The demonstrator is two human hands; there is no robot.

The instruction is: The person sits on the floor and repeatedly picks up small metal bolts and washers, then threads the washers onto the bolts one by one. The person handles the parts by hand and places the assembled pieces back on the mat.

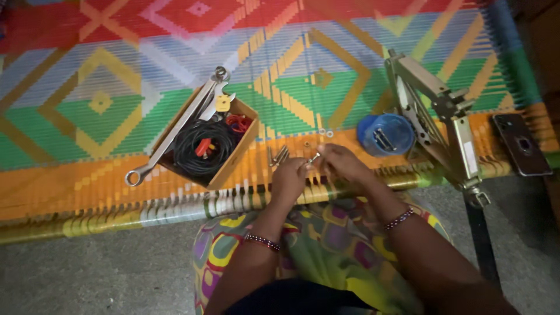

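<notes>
My fingers point(304, 167) of both hands pinch one small bolt point(314, 158), several loose bolts point(279, 155) just left unhandled.

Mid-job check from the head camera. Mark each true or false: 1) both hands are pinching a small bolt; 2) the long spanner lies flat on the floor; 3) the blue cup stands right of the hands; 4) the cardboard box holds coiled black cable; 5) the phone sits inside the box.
1) True: left hand and right hand meet on a small metal bolt.
2) False: the long spanner rests across the cardboard box, its end on the woven mat.
3) True: the blue cup.
4) True: black cable.
5) False: the phone lies at the far right, on the mat's edge.
</notes>
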